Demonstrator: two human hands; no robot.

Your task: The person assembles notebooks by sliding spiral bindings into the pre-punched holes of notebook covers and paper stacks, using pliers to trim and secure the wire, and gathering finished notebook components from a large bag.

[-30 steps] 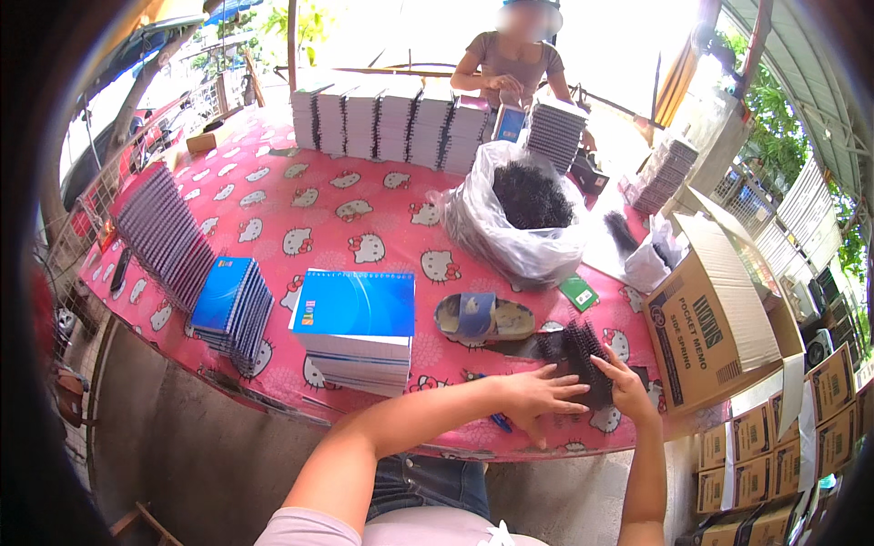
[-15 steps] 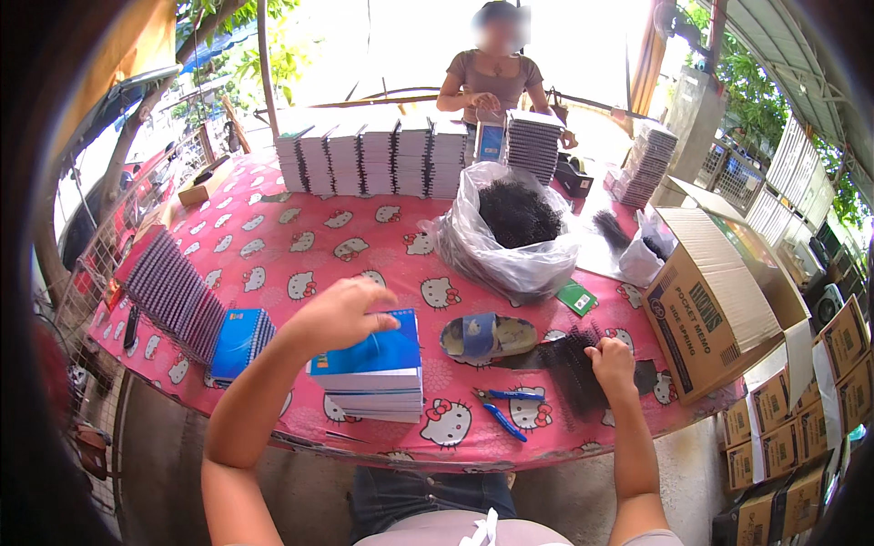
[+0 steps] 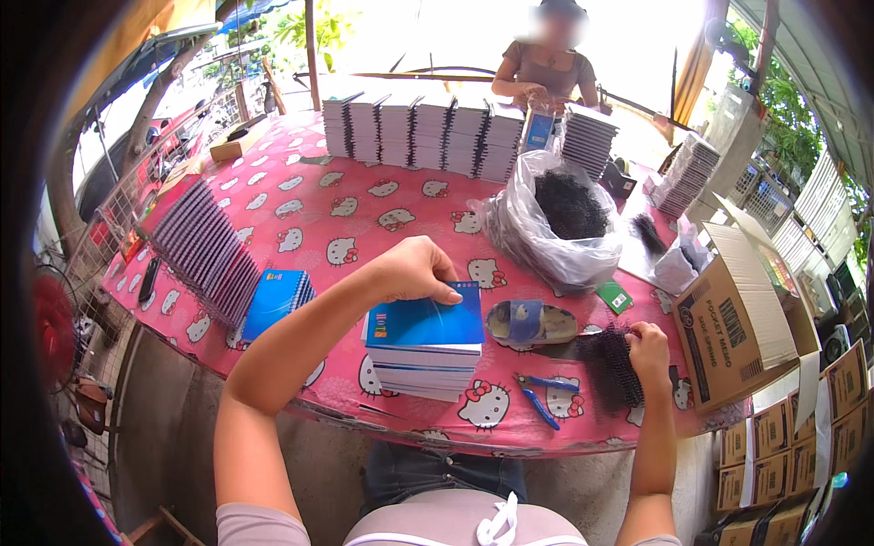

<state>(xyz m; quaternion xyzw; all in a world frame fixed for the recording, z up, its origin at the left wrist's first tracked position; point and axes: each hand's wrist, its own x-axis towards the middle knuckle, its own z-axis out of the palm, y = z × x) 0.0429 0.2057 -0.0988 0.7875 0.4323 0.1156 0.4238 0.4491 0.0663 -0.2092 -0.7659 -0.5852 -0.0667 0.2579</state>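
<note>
My left hand (image 3: pixel 421 270) is closed at the far edge of a blue-covered notebook (image 3: pixel 426 318), its thumb on the cover and the other fingers curled behind. That notebook lies on top of a stack of unbound white page blocks (image 3: pixel 423 371). At the right, my right hand (image 3: pixel 648 353) has its fingers closed on black spiral binding coils (image 3: pixel 619 364), at the edge of a small pile. Between the hands lie blue-handled pliers (image 3: pixel 542 400) and a blue slipper (image 3: pixel 530 323).
A plastic bag of black coils (image 3: pixel 569 214) stands beyond the slipper, with an open cardboard box (image 3: pixel 742 318) to its right. Bound notebooks (image 3: pixel 205 250) lean in a row at left. Tall notebook stacks (image 3: pixel 419 132) line the far edge, where another person (image 3: pixel 551 73) stands.
My left hand has come down from above the stack onto the top notebook's far edge. My right hand stays at the coils. The whole view has shifted, so things appear farther right.
</note>
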